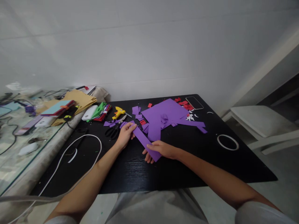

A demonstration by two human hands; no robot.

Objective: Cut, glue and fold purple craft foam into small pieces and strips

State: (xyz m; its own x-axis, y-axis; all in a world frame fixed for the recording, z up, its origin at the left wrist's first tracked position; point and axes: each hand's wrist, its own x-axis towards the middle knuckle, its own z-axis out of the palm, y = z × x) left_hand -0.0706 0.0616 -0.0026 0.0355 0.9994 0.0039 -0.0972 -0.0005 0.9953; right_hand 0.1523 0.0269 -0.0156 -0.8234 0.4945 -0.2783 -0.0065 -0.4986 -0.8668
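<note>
A long purple paper strip [143, 139] slants between my two hands, above the near part of the black table. My left hand [126, 134] pinches its far left end. My right hand [160, 150] grips the near right end, thumb on top and fingers underneath. Just beyond the strip lie a large purple sheet [168, 109] and a wide purple band [154, 128], with small purple pieces [135, 110] scattered around. Scissors with black handles [113, 132] rest left of my left hand, and a yellow glue gun [118, 112] lies behind them.
On the black table [187, 161] are red scraps [187, 105], a phone [194, 102], a white ring [228, 142] and green strips [100, 110]. A white cable [101, 143] loops at the left. A cluttered glass table [14, 158] adjoins; a white chair [254, 121] stands right.
</note>
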